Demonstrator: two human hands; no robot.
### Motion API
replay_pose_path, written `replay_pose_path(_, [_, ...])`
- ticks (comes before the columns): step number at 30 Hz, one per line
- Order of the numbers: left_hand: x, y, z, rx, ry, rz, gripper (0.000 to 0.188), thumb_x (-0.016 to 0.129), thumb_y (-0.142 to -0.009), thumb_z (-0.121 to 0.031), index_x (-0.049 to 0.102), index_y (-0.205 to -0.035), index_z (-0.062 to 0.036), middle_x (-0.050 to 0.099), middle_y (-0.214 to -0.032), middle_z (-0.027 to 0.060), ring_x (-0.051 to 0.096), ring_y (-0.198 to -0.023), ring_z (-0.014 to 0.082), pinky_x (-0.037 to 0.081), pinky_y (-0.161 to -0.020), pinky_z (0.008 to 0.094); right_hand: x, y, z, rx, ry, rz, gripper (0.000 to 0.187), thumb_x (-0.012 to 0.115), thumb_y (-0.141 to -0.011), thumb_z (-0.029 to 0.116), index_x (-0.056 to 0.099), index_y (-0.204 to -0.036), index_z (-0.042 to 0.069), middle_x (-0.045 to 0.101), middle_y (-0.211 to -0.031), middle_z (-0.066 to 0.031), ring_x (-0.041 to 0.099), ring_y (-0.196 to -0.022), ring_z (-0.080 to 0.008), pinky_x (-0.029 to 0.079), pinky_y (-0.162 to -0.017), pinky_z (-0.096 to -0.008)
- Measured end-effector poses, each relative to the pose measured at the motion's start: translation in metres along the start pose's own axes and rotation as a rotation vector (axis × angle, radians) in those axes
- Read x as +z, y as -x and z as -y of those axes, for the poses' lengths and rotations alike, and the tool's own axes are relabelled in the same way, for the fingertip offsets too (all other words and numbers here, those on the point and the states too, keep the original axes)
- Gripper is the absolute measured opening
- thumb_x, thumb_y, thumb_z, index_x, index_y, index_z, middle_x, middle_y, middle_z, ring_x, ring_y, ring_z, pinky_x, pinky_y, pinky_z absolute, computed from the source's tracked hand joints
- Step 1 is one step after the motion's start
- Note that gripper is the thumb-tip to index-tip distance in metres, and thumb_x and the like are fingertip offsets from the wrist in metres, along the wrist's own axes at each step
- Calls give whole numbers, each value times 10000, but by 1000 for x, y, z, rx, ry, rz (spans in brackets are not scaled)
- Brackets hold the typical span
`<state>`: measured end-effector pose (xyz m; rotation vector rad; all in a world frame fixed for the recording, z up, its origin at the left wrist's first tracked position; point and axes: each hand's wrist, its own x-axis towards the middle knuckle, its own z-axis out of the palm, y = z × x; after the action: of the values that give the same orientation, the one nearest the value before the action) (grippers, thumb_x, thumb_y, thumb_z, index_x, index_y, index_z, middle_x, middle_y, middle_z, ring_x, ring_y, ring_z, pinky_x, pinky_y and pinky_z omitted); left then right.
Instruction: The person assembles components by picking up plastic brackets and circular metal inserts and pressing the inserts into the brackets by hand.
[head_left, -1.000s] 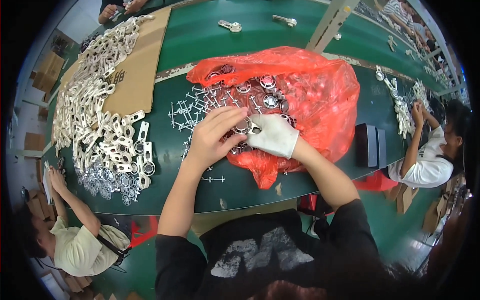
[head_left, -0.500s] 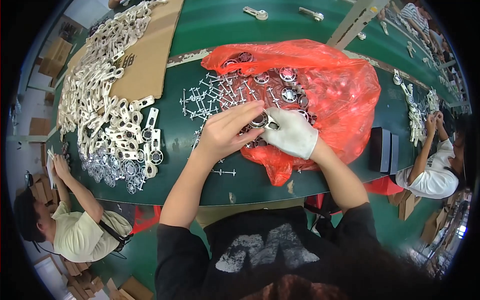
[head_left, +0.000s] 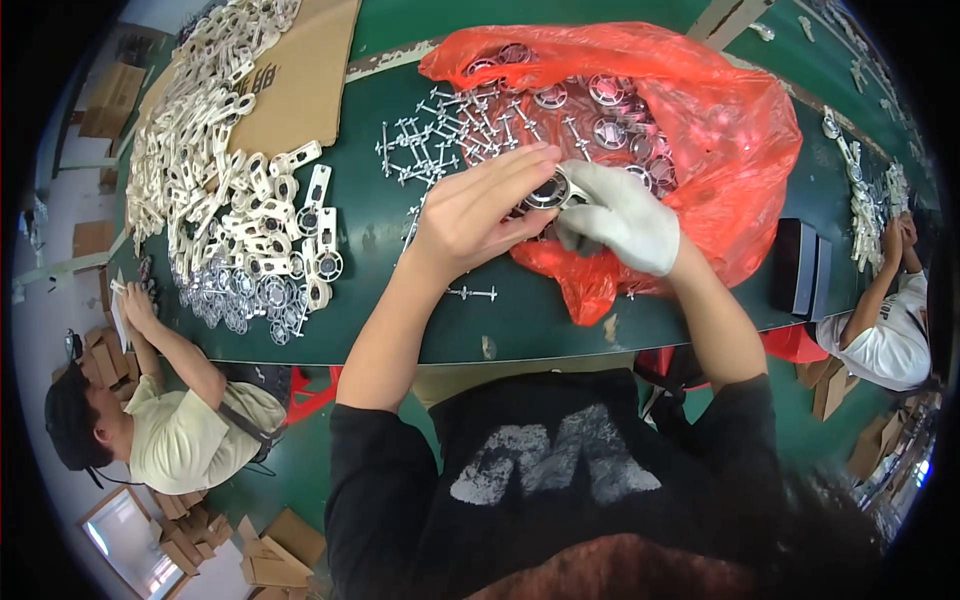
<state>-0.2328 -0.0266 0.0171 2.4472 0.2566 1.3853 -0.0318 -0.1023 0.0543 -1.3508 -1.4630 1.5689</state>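
In front of me, over the near side of the red bag, both hands meet at an off-white part with a round, dark-centred ring [head_left: 546, 190]. My bare left hand [head_left: 470, 208] pinches the ring between thumb and outstretched fingers. On the ring's right side my right hand [head_left: 632, 218], in a white glove, closes on the part's pale end; its lower fingers curl below and are partly hidden. Behind the hands, chrome wheel-like rings [head_left: 609, 132] lie in the red plastic bag [head_left: 735, 180]. Left of them, thin silver cross-shaped pins [head_left: 420, 145] are scattered.
A large heap of off-white arm parts [head_left: 200, 150] covers the table's left side, partly on a cardboard sheet [head_left: 300, 90]. Clear ring pieces [head_left: 235, 295] lie at its near end. A dark box [head_left: 795, 265] stands at right. Co-workers sit left [head_left: 200, 430] and right [head_left: 890, 335].
The view has shifted, so the table sits higher and further right in the picture. My right hand's lower fingers have curled under the part; my left hand keeps its pinch.
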Motion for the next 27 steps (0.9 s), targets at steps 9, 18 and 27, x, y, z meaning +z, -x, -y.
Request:
replay_pose_path(9, [4,6,-8,3,101,80,700,789,-719,37,524,-1366,20,674,-1270,217,676,-1173,368,585,-944,412,5,-2,-13,27,140,-10,377,653,-992,363,651,-1061,-7,689,-874,-71,641,-802,-124,526,-713,-309])
replay_pose_path(18, [10,10,-16,-659,733,73,280,695,-954,-64,665,-1207,53,665,-1302,199,633,-1225,286,490,-1056,393,18,-4,-28,-441,612,-316,243,651,-970,380,683,-1055,155,701,-820,-105,702,-749,-323,555,-624,-403])
replay_pose_path(27, [5,2,-3,-443,415,90,362,831,-816,-224,759,-1134,-66,658,-1160,94,638,-1063,241,518,-908,343,19,-10,-35,-509,851,-473,290,649,-954,400,674,-887,120,661,-711,-103,687,-642,-309,535,-537,-414])
